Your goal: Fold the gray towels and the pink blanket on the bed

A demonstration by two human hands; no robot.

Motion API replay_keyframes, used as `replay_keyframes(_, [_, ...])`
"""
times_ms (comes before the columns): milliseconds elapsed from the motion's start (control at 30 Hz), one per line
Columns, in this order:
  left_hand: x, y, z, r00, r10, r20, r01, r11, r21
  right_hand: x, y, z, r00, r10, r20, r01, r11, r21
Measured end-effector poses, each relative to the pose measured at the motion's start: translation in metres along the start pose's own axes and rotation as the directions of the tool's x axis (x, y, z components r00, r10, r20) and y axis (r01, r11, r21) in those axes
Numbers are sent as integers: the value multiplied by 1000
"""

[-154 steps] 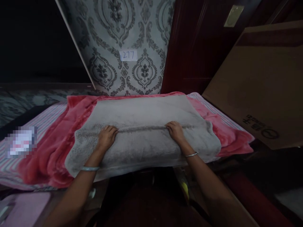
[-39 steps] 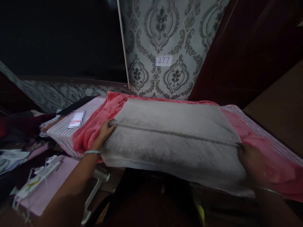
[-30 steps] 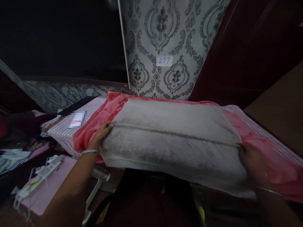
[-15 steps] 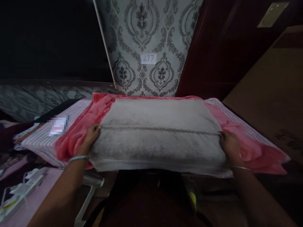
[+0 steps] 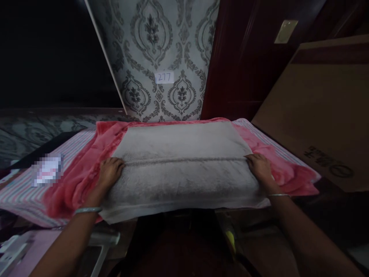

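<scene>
A grey, soft towel-like cloth (image 5: 184, 179) lies spread over a red plush blanket (image 5: 69, 184), with a raised crease running across its middle. My left hand (image 5: 111, 171) is at the left end of that crease, its fingers curled over the cloth's edge. At the opposite end, my right hand (image 5: 259, 167) grips the right edge, fingertips closed on the crease. The near edge of the grey cloth hangs at the front of the surface. My thumbs are mostly hidden.
A striped cloth (image 5: 72, 150) shows beneath the blanket, with a small blurred item (image 5: 47, 169) on its left. A large cardboard box (image 5: 325, 111) stands at the right. Behind are a dark screen (image 5: 52, 54) and a patterned wall (image 5: 155, 50).
The view has turned to the right, showing more of the cardboard box. Both hands stay at the ends of the crease; the left fingers now lie further over the cloth.
</scene>
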State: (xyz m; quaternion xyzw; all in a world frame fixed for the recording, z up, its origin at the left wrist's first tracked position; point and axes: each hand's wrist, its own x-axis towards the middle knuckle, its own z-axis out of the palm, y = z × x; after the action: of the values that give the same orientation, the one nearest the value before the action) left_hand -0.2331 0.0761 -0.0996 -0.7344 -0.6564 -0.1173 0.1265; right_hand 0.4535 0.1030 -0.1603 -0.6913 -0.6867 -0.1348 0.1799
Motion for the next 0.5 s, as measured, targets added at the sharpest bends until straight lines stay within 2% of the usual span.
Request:
replay_keyframes(100, [-1,-1,2,998,-14,-54,14,1000,2,2,2,2,1000,-1,-27,2,999,32])
replay_keyframes(300, [-7,0,-1,978,-29,-206,18,998,-55,1,0,2,979,37,-199,-2,984,177])
replay_keyframes(500, [-12,0,-13,953,-60,-297,38,996,-77,-1,2,-19,959,81,-273,-9,967,253])
